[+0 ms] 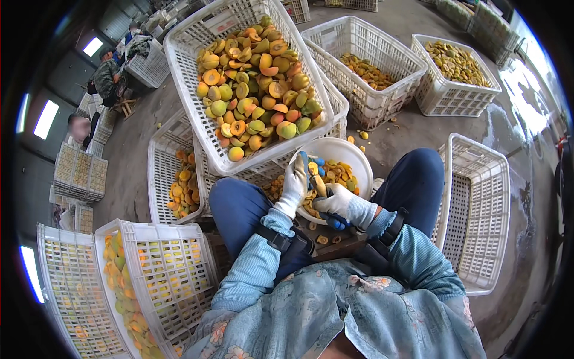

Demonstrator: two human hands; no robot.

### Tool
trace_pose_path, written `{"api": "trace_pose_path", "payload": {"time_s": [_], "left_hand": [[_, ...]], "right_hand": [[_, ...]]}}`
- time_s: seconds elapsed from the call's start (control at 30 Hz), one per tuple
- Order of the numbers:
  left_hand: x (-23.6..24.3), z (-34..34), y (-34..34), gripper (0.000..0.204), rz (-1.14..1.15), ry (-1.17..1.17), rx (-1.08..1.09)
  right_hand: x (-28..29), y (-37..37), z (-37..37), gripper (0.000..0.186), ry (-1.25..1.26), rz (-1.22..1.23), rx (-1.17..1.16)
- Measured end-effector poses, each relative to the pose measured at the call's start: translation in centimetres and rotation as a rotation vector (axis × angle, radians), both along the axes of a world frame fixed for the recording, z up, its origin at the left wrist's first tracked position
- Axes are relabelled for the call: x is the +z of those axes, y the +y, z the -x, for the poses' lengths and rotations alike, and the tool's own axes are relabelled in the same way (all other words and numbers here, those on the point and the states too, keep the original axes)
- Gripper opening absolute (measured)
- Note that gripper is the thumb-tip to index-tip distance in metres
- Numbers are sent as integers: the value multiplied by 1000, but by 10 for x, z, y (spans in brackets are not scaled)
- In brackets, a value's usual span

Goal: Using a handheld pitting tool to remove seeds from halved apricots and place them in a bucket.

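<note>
My left hand (295, 184), in a white glove with blue fingers, is closed around a small yellow piece of fruit (313, 169). My right hand (336, 202), gloved the same way, grips a tool with a tan wooden-looking handle (318, 186). The tool's tip meets the fruit and cannot be made out clearly. Both hands are between my knees, over a round white basin (353, 151) that holds orange and yellow fruit pieces. Just beyond stands a white crate (250, 157) heaped with halved, apricot-like fruit, tilted and resting on another crate.
Fruit halves fill a crate (156, 173) at left and a tipped crate (173, 257) at lower left. Two crates of yellow fruit, one (365, 99) nearer and one (454, 99) farther right, stand beyond. An upright crate (478, 239) is by my right knee. People work at far left.
</note>
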State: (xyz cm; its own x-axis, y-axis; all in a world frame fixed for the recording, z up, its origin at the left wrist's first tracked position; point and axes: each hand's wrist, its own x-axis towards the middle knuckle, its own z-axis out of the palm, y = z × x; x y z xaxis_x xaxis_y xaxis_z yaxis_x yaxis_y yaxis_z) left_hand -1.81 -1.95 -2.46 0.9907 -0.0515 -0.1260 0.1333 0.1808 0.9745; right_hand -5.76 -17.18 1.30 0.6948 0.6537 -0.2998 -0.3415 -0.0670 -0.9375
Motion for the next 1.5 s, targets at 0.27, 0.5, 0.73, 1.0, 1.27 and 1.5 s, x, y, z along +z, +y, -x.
{"api": "trace_pose_path", "payload": {"time_s": [0.27,0.5,0.73,1.0,1.27,1.5], "left_hand": [[4,8,4,52,-134,-308,1],[45,-5,17,54,-287,-157,-328],[10,15,-10,58,353,70,206],[46,-4,21,58,-177,93,-559],[12,16,-16,60,152,50,102],[43,4,11,60,-153,26,-504]], "right_hand": [[19,-6,5,13,237,-40,66],[21,-6,12,16,586,-249,64],[15,4,14,16,527,-193,-16],[9,-6,16,10,701,-237,52],[5,8,28,13,412,-229,-128],[0,-21,17,14,585,-332,175]]}}
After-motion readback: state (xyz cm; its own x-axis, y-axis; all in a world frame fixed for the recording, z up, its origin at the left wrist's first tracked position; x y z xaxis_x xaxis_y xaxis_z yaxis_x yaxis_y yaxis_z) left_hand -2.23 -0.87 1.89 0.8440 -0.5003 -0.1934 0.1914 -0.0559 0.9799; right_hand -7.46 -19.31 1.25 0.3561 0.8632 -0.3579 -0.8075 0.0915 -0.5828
